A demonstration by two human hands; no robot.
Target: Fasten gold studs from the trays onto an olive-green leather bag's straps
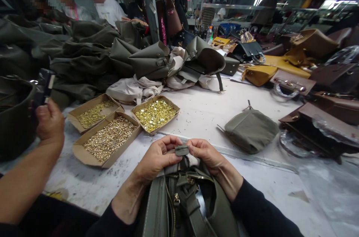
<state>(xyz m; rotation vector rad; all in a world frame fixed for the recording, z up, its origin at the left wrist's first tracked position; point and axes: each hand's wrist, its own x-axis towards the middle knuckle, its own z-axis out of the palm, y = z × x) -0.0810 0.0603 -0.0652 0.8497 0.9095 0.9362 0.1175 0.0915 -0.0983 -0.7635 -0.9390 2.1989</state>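
An olive-green handbag [157,207] with gold zippers lies before me at the table's front edge. Above its opening, a short olive strap end [182,150] is pinched from both sides. My left hand [159,154] has it between thumb and fingers. From the other side my right hand [206,154] grips the same piece, close to the left fingertips. A pale lining shows just under the strap end. The zip pull [176,199] hangs on the bag's left side. My hands cover part of the strap.
Three cardboard trays of small gold metal pieces, one a tray of shiny studs [155,114], stand ahead to the left. A small olive pouch [251,129] lies to the right. Olive bags [148,61] are piled behind. At far left, another person's hand [50,121] holds a dark object.
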